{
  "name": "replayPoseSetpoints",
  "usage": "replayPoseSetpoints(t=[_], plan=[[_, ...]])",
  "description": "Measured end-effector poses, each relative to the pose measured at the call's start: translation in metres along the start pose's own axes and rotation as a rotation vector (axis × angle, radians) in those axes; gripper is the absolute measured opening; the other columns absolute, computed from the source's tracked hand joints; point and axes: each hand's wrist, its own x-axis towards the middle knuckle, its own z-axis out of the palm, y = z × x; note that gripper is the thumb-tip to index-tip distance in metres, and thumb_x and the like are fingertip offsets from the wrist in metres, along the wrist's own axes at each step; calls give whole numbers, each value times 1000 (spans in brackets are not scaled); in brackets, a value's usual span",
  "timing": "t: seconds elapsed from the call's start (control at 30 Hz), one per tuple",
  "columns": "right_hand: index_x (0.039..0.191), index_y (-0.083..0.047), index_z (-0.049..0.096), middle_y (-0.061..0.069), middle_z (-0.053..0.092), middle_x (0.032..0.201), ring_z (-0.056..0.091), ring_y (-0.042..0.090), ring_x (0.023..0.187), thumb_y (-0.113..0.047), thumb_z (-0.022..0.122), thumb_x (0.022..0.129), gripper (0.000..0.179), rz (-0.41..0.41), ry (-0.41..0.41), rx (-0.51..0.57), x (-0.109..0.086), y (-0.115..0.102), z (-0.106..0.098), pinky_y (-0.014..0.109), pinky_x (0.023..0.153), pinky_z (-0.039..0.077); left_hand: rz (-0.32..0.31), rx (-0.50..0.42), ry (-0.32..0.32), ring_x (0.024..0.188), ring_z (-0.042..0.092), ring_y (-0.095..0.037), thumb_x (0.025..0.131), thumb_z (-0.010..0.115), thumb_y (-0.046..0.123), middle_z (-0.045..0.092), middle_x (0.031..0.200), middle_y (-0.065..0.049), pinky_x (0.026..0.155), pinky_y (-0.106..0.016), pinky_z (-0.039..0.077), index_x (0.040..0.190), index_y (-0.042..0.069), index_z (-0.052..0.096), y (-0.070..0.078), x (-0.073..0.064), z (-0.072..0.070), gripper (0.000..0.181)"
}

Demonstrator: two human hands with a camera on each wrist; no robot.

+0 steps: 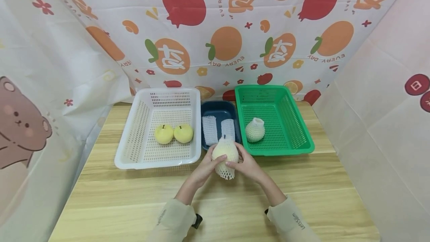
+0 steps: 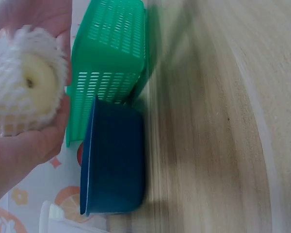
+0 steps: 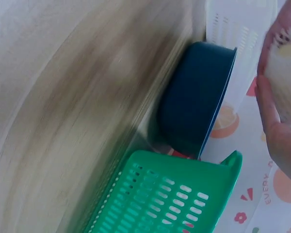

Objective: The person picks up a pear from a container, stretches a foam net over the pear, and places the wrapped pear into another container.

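Observation:
A pale yellow pear (image 1: 226,152) in a white foam net sleeve is held between both hands, above the table's middle. My left hand (image 1: 207,165) grips its left side, thumb on the near face. Around its right side curls my right hand (image 1: 248,164). In the left wrist view the sleeved pear (image 2: 31,85) shows its bare end with a small dark spot, the net bunched around it. Only part of the pear (image 3: 285,82) appears in the right wrist view. Just behind the hands, a dark blue tray (image 1: 220,108) holds two flat white foam sleeves (image 1: 210,130).
A white basket (image 1: 124,148) on the left holds two bare yellow pears (image 1: 164,134). To the right stands a green basket (image 1: 295,122) with one sleeved pear (image 1: 255,130) in it. Wooden tabletop (image 1: 134,204) extends in front; a printed cloth (image 1: 225,14) hangs behind.

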Motion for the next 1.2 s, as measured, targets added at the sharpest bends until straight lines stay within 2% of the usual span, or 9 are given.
replayPoseSetpoints(t=[0.17, 0.37, 0.57, 0.73, 0.97, 1.03, 1.2], plan=[[141, 5, 17, 24, 42, 124, 49, 32, 107, -11, 73, 78, 85, 33, 13, -66, 1, 12, -2, 40, 86, 46, -20, 77, -41, 127, 25, -32, 92, 56, 30, 23, 141, -20, 105, -48, 22, 142, 7, 15, -4, 4, 5, 69], [143, -4, 15, 20, 42, 125, 49, 28, 105, -13, 79, 72, 96, 3, 47, -88, 7, 42, -8, 37, 86, 46, -17, 91, -45, 129, 22, -31, 90, 57, 33, 20, 143, -20, 105, -49, 22, 143, 8, 15, -5, 6, 13, 72], [140, -5, 22, 19, 41, 127, 49, 27, 104, -21, 81, 70, 93, 15, 110, -91, 6, 44, -10, 37, 84, 47, -8, 57, -27, 128, 25, -31, 90, 58, 31, 22, 142, -20, 104, -47, 24, 143, 8, 17, -5, 10, 19, 70], [141, -4, 21, 21, 40, 129, 47, 30, 107, -17, 80, 70, 93, 36, 131, -64, 7, 43, -11, 40, 87, 46, 0, 37, -30, 128, 25, -31, 90, 57, 30, 22, 142, -20, 104, -47, 24, 143, 8, 17, -4, 11, 20, 70], [134, -1, 20, 21, 41, 122, 49, 29, 105, -11, 74, 77, 79, 100, 122, 53, 8, 39, -14, 38, 86, 46, -3, -138, -95, 129, 26, -33, 96, 44, 29, 20, 143, -23, 107, -44, 20, 144, 2, 12, -6, 10, 10, 64], [135, 0, 23, 21, 42, 123, 48, 29, 106, -12, 72, 79, 76, 84, 91, 60, 9, 39, -15, 38, 87, 46, -11, -167, -120, 129, 26, -32, 97, 42, 30, 21, 142, -23, 107, -41, 20, 144, 1, 9, -8, 8, 6, 64], [138, 3, 24, 23, 43, 127, 49, 27, 106, -14, 67, 83, 73, 23, 23, 109, 12, 43, -16, 36, 87, 46, 2, -237, -192, 124, 32, -29, 99, 37, 23, 21, 141, -25, 104, -39, 28, 143, -2, 5, -13, 4, -1, 60]])
